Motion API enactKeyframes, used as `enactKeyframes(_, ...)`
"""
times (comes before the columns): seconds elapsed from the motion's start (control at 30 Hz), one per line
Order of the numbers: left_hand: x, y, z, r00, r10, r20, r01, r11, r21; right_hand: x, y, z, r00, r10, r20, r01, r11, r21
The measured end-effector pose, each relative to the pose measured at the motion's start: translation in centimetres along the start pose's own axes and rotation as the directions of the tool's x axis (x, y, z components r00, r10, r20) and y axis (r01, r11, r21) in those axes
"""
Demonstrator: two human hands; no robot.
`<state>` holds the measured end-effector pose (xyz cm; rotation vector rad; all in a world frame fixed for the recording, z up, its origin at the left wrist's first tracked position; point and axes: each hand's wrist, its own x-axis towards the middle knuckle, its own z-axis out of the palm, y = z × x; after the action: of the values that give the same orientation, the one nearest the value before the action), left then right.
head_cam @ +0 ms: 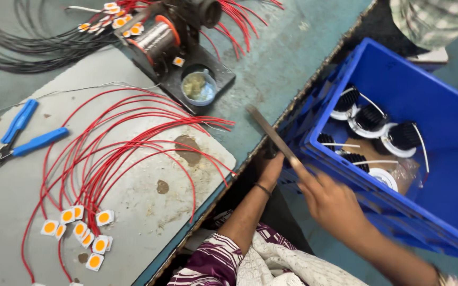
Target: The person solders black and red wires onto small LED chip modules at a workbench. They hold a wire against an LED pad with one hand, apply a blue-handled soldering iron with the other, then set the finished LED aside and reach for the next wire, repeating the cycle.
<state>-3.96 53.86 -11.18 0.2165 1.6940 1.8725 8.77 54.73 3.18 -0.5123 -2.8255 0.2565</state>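
Observation:
My right hand (335,204) is closed around the lower end of a long thin grey metal strip (274,139). The strip slants up and to the left over the table's edge and is blurred. My left hand (269,168), with a dark band at the wrist, reaches into the gap between the table and a blue plastic crate (441,127). Its fingers sit against something dark at the table's edge, and I cannot tell whether they grip it. The crate holds several round lamp bodies (371,119) with black finned backs and white rims.
Red wires (133,143) ending in square chips with yellow centres (80,230) fan over a grey board on the table. Blue-handled cutters (19,135) lie at the left. A black stand with a solder spool (157,37) and a small cup (198,86) is behind. Another person's checked sleeve (436,18) shows top right.

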Motion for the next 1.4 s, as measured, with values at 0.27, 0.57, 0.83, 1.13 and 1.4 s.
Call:
enactKeyframes(0.27,-0.7,-0.2,0.7,0.999,0.029,0.018,-0.025,0.983,-0.182,0.0,0.7,-0.3,0.999,-0.050,-0.005,0.050,0.998,-0.032)
enactKeyframes(0.57,-0.8,1.0,0.4,1.000,-0.029,-0.009,0.029,0.998,-0.049,0.8,1.5,-1.2,0.995,0.003,0.100,-0.007,0.999,0.041)
enactKeyframes(0.83,-0.4,0.7,0.9,1.000,0.026,-0.016,-0.027,0.994,-0.110,1.1,1.9,-0.5,0.995,-0.017,0.096,0.017,1.000,0.005)
enactKeyframes(1.13,-0.8,0.8,1.4,0.996,-0.073,0.049,0.084,0.959,-0.271,0.8,2.1,-0.7,0.993,-0.023,0.113,0.030,0.998,-0.060)
enactKeyframes(1.4,-0.2,0.0,1.5,1.000,-0.030,0.006,0.030,0.991,-0.129,2.2,2.0,-0.1,0.990,-0.070,0.124,0.081,0.993,-0.081)
